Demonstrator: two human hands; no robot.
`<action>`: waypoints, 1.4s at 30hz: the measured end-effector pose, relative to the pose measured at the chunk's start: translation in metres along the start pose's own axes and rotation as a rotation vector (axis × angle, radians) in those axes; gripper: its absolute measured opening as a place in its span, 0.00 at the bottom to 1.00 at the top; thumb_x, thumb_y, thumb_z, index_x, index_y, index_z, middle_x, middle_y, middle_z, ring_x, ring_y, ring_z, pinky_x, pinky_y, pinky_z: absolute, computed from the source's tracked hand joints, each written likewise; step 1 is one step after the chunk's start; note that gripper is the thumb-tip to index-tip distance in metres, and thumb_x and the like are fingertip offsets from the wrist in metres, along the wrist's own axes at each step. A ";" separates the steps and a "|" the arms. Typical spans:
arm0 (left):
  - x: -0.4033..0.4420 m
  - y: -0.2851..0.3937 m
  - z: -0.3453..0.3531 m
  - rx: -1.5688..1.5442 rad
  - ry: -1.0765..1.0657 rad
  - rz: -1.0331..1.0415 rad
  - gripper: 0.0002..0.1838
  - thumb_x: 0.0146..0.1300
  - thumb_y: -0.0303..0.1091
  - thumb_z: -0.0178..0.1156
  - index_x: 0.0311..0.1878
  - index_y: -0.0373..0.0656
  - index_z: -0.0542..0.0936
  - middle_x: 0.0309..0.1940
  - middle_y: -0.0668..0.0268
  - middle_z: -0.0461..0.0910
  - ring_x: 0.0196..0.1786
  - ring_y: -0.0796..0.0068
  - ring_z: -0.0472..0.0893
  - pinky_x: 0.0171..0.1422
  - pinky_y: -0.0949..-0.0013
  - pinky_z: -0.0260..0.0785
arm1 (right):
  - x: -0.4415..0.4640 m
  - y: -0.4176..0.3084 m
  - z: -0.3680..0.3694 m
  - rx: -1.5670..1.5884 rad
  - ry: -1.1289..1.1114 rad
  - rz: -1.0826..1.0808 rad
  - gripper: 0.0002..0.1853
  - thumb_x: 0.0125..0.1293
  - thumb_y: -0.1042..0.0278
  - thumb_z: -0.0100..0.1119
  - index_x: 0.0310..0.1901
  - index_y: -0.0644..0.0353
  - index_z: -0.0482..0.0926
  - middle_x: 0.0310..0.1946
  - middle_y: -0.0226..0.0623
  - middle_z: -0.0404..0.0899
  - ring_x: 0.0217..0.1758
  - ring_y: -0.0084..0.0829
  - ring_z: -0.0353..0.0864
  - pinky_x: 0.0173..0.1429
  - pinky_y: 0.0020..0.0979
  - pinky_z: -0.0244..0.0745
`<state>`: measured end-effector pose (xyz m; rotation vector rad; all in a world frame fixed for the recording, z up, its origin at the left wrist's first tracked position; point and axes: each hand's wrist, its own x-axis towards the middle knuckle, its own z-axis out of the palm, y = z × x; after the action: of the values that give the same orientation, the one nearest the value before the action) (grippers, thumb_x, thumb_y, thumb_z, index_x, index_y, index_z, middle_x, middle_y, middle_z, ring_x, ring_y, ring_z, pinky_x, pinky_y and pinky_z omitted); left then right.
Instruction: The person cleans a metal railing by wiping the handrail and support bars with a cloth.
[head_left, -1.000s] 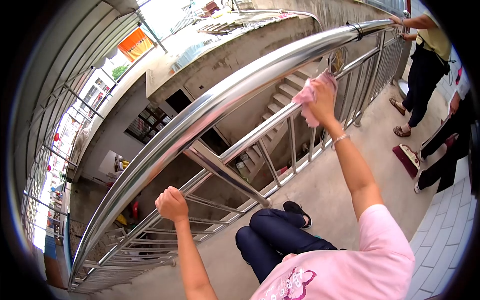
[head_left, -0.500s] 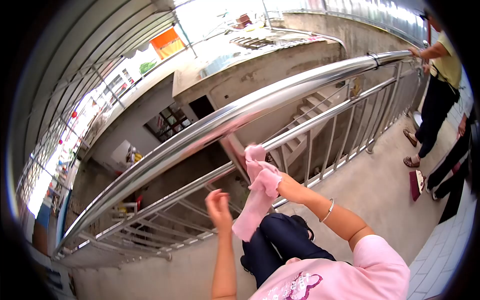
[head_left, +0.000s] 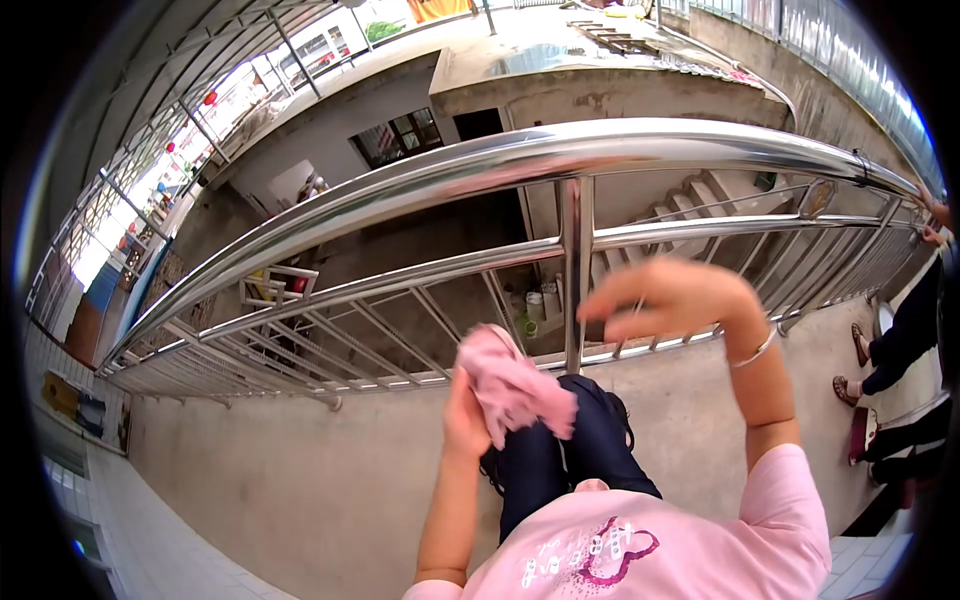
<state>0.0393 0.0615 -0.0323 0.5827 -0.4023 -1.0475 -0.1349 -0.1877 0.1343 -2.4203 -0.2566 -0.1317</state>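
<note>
My left hand (head_left: 465, 419) grips a crumpled pink cloth (head_left: 510, 388) above my knees. Its fingers wrap the cloth's left side, and a loose ruffled end hangs to the right. Held up to the right, in front of the railing post, my right hand (head_left: 672, 297) has nothing in it. Motion blurs this hand, but its fingers look stretched out and apart. Just beyond both hands runs the shiny metal railing (head_left: 575, 240); whether my right fingertips touch its post I cannot tell.
A concrete floor (head_left: 290, 470) lies under me. At the right edge other people stand, with dark trousers (head_left: 905, 320) showing and a hand (head_left: 935, 208) on the rail. Below, beyond the railing, are a courtyard and concrete stairs (head_left: 690, 205). A tiled wall (head_left: 150, 520) borders the lower left.
The pink cloth was draped over my right hand and is now bunched in my left. My right hand has come free and moved right. The view has turned toward the right.
</note>
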 end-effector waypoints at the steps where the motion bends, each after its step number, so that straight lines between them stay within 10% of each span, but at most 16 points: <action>1: 0.010 0.012 0.007 0.012 0.016 0.083 0.31 0.75 0.52 0.39 0.70 0.38 0.61 0.67 0.51 0.69 0.70 0.51 0.69 0.74 0.52 0.61 | 0.005 -0.008 -0.016 -0.015 0.174 -0.012 0.17 0.69 0.57 0.60 0.49 0.62 0.82 0.43 0.40 0.84 0.44 0.32 0.83 0.49 0.33 0.78; 6: 0.085 0.033 0.031 0.807 -0.009 0.466 0.21 0.75 0.43 0.46 0.61 0.38 0.71 0.56 0.58 0.75 0.59 0.59 0.76 0.64 0.56 0.66 | 0.052 0.004 -0.102 -0.373 0.855 -0.132 0.14 0.72 0.60 0.54 0.42 0.61 0.84 0.30 0.34 0.82 0.31 0.26 0.76 0.38 0.30 0.72; 8: 0.139 0.029 0.031 1.523 -0.237 0.924 0.16 0.70 0.40 0.53 0.54 0.40 0.75 0.49 0.55 0.77 0.53 0.56 0.76 0.59 0.50 0.66 | 0.073 0.023 -0.127 -0.333 0.885 -0.084 0.14 0.75 0.61 0.52 0.44 0.63 0.82 0.34 0.29 0.80 0.43 0.20 0.78 0.50 0.22 0.71; 13: 0.180 -0.009 0.042 2.020 0.091 1.078 0.13 0.68 0.40 0.54 0.49 0.42 0.76 0.41 0.61 0.77 0.47 0.59 0.75 0.59 0.55 0.62 | 0.106 0.094 -0.144 -0.555 0.532 0.366 0.18 0.70 0.54 0.55 0.40 0.63 0.83 0.26 0.32 0.80 0.28 0.25 0.75 0.40 0.32 0.73; 17: 0.183 0.000 0.032 1.977 0.070 1.082 0.11 0.64 0.41 0.58 0.42 0.45 0.76 0.34 0.65 0.74 0.43 0.62 0.74 0.54 0.56 0.63 | 0.106 0.073 -0.128 -0.199 0.536 0.336 0.18 0.68 0.53 0.56 0.39 0.62 0.83 0.24 0.27 0.77 0.26 0.21 0.70 0.34 0.26 0.68; 30: 0.114 0.208 -0.169 2.351 0.557 1.092 0.16 0.74 0.42 0.45 0.49 0.40 0.75 0.49 0.54 0.76 0.59 0.52 0.72 0.66 0.51 0.60 | 0.105 0.083 -0.129 -0.455 0.532 0.346 0.23 0.73 0.47 0.50 0.38 0.61 0.82 0.23 0.26 0.72 0.26 0.16 0.66 0.32 0.22 0.62; 35: 0.126 0.192 -0.140 2.334 0.577 1.075 0.15 0.74 0.42 0.45 0.41 0.42 0.76 0.38 0.57 0.76 0.49 0.55 0.75 0.60 0.53 0.63 | 0.108 0.037 -0.111 -0.667 0.741 0.406 0.19 0.66 0.54 0.53 0.31 0.60 0.86 0.24 0.44 0.83 0.32 0.40 0.84 0.42 0.40 0.76; 42: 0.168 0.103 -0.047 2.298 0.409 0.914 0.19 0.72 0.45 0.45 0.30 0.45 0.78 0.28 0.61 0.80 0.35 0.56 0.79 0.45 0.54 0.66 | 0.107 0.035 -0.105 -0.786 0.836 0.363 0.18 0.66 0.54 0.54 0.31 0.58 0.85 0.25 0.44 0.83 0.31 0.45 0.83 0.41 0.42 0.76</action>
<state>0.2125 -0.0381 0.0019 2.2155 -1.2612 0.9228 -0.0252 -0.2665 0.2088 -2.8281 0.7355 -1.2223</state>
